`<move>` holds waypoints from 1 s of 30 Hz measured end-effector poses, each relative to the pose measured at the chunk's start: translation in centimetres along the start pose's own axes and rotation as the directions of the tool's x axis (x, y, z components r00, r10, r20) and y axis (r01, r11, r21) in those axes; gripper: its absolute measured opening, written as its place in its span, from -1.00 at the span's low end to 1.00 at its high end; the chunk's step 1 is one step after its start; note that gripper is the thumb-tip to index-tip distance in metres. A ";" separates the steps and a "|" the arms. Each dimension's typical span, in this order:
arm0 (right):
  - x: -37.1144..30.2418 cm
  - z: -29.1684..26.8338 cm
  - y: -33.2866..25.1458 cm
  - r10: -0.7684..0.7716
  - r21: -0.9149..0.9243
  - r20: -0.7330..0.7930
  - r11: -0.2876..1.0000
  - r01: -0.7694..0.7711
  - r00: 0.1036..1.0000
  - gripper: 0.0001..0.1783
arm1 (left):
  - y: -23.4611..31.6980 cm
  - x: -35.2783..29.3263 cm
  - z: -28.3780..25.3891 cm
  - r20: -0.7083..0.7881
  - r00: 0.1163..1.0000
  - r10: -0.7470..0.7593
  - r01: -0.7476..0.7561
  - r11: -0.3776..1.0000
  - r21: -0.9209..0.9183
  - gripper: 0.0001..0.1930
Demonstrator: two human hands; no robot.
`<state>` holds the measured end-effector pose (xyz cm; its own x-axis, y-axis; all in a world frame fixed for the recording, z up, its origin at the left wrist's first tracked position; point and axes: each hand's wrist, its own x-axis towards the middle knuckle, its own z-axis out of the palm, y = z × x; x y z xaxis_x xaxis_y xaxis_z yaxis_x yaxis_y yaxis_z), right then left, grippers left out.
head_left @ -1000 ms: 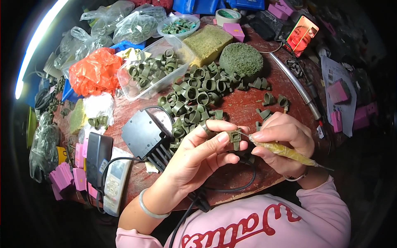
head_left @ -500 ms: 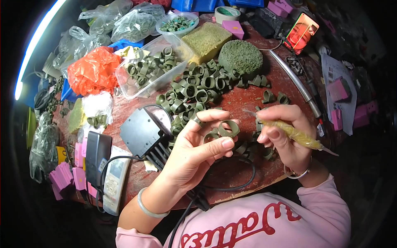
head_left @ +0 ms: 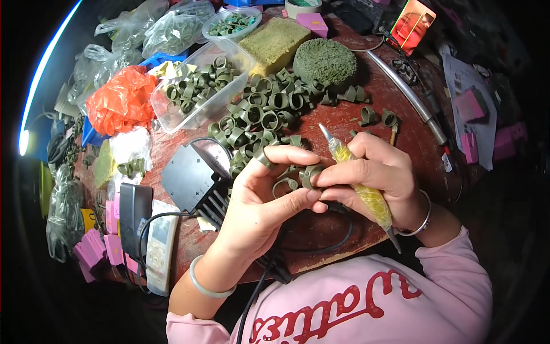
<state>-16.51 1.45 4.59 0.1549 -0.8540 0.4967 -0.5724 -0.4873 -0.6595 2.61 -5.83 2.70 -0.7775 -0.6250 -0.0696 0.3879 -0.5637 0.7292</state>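
My left hand is closed around dark green rings, and one more ring is on or against its index finger. Between the fingertips of both hands sits a single green ring, its wide face turned toward my right fingers. My right hand pinches that ring's edge while also carrying a double-pointed hand tool wrapped in yellow film, its pale tip pointing up and away. Just beyond the hands a heap of similar green rings covers the tabletop.
A clear plastic tub of rings stands behind left, beside an orange bag. Farther back are a yellow-green sponge and a round green pad. A black device with a cable stands left; a metal rod lies right.
My right hand has come left to the ring at my left fingertips and now grips it. The yellow-wrapped tool has swung more upright. The whole view has shifted slightly.
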 end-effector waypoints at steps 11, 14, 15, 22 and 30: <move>0.2 -0.4 -0.4 -0.049 -0.127 -0.060 0.991 0.041 0.997 -0.75 | 0.4 0.1 -0.1 -0.013 0.997 -0.073 0.072 0.995 -0.071 -0.60; 0.5 -0.6 -0.6 -0.018 -0.084 -0.185 0.996 0.003 0.983 -0.75 | 0.5 0.1 -0.1 -0.042 0.998 -0.047 0.045 0.998 -0.044 -0.57; 0.5 -0.6 -0.5 0.000 -0.095 -0.213 0.995 -0.021 0.977 -0.75 | 0.6 0.2 -0.2 -0.040 0.998 -0.047 0.046 0.998 -0.036 -0.57; 1.0 -1.0 0.8 0.063 -0.241 -0.338 0.959 -0.151 0.939 -0.84 | 0.4 0.3 -0.4 -0.069 0.997 -0.036 0.036 0.999 0.008 -0.58; 0.8 -3.8 3.3 0.257 -0.509 -0.087 0.819 -0.265 0.962 -0.87 | 1.2 0.1 -0.5 0.056 0.988 -0.141 0.147 0.979 -0.142 -0.74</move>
<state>-21.36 -0.14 4.94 -0.0684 -0.9314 0.3574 -0.9197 -0.0799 -0.3844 3.24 -6.84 3.25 -0.8509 -0.5082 -0.1331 0.3354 -0.7204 0.6070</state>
